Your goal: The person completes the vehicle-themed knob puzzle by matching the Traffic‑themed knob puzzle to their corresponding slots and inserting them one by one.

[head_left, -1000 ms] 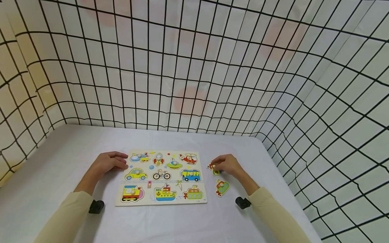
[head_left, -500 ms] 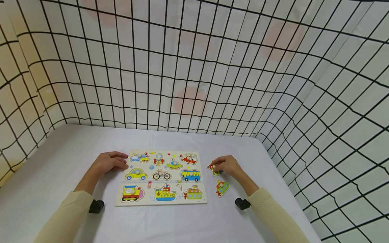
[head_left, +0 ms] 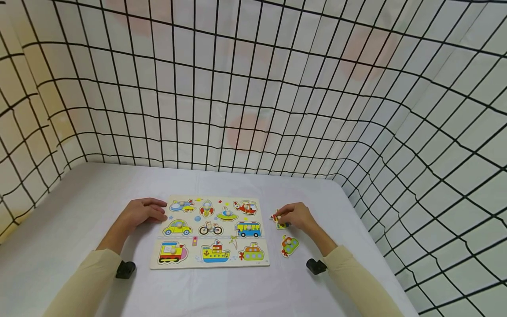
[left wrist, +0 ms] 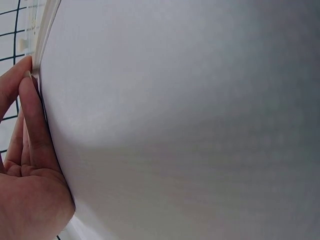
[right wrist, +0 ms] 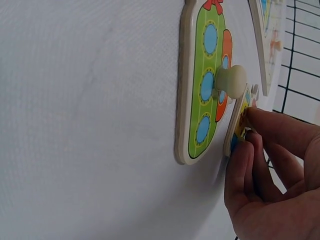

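Note:
My right hand [head_left: 297, 214] pinches a small yellow, red and blue puzzle piece [right wrist: 234, 134] just right of the board, its fingers covering much of it. Closer to me lies a loose green submarine puzzle piece [head_left: 290, 245]; the right wrist view shows its round windows and pale knob [right wrist: 232, 81]. My left hand [head_left: 140, 213] rests on the table, fingertips right at the left edge of the puzzle board [head_left: 193, 255]. In the left wrist view, the fingers [left wrist: 35, 115] reach the board's edge, extended and holding nothing visible.
Knobbed vehicle pictures fill the board, among them a bus [head_left: 248, 228], a train [head_left: 171, 252] and a helicopter [head_left: 246, 207]. White cloth covers the table [head_left: 206, 293]. Black netting [head_left: 215, 94] hangs over white sheeting behind the table and along both sides.

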Demonstrator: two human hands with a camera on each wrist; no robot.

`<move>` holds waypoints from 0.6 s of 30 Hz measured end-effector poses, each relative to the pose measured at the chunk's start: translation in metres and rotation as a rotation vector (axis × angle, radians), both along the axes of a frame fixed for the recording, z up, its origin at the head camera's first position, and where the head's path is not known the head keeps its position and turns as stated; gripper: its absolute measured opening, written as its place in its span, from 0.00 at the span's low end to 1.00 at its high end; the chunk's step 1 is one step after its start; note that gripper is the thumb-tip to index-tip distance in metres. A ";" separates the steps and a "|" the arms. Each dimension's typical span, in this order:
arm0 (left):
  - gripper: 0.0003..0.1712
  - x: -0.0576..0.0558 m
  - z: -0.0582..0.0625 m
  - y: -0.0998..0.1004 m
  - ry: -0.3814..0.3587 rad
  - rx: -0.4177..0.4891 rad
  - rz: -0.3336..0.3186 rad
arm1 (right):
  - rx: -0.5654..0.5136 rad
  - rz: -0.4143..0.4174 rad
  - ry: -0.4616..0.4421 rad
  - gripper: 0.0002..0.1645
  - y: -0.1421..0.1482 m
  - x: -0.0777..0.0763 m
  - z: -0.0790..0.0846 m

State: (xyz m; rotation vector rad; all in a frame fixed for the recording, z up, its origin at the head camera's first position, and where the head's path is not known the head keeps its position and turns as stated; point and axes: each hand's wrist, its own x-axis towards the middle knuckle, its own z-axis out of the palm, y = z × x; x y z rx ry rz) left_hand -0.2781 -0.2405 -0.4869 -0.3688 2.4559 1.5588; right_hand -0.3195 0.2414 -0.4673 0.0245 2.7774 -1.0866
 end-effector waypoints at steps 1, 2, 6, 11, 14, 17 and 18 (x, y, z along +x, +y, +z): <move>0.35 0.000 0.000 0.000 -0.001 0.000 0.001 | 0.003 -0.001 0.001 0.09 0.000 0.000 0.000; 0.35 0.000 0.000 0.000 0.000 0.000 0.000 | 0.002 -0.004 0.000 0.09 0.000 0.000 0.001; 0.35 0.001 0.001 0.001 0.006 0.005 0.002 | 0.006 -0.002 0.002 0.09 -0.001 0.002 0.004; 0.35 0.001 0.002 0.001 0.006 0.016 0.004 | 0.018 0.030 0.009 0.09 -0.006 0.005 0.013; 0.35 0.000 0.002 0.002 0.002 0.020 0.007 | 0.012 0.058 0.019 0.10 -0.011 0.008 0.019; 0.35 0.000 0.001 0.002 -0.002 0.025 0.013 | 0.010 0.087 0.022 0.09 -0.015 0.010 0.023; 0.35 0.000 0.001 0.002 -0.001 0.027 0.014 | 0.011 0.096 0.024 0.10 -0.017 0.011 0.025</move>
